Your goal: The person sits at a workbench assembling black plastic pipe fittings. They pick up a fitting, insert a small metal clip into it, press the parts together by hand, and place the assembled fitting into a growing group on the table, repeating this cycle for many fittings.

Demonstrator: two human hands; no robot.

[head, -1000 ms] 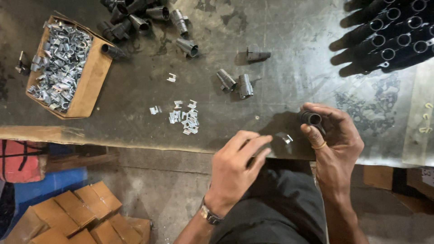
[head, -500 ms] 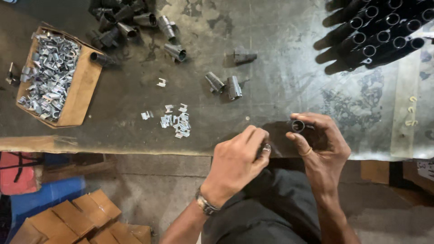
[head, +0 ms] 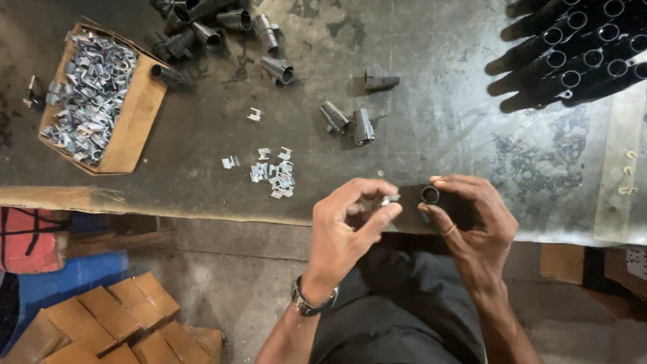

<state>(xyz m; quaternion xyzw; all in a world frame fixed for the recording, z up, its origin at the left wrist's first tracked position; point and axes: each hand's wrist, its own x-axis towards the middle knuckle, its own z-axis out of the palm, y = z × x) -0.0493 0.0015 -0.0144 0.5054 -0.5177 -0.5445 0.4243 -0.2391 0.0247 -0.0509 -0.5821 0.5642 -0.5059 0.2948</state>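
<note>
A small workshop for assembling parts; the worn, stained metal desk (head: pixel 202 141) carries a cardboard box (head: pixel 138 114) heaped with small metal clips (head: pixel 84 94), loose clips (head: pixel 275 174), scattered dark plastic fittings (head: pixel 350 123) and stacked black tubes (head: pixel 573 50); brown cartons (head: pixel 101 327) sit on the bare concrete floor (head: pixel 229 283) below.

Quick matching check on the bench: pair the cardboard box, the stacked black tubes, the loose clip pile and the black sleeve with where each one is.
1 cardboard box
2 stacked black tubes
3 loose clip pile
4 black sleeve

A in the right hand
B far right of the bench
C far left, full of metal clips
D bench middle, beyond the left hand

Pairs: 1-C, 2-B, 3-D, 4-A
</note>
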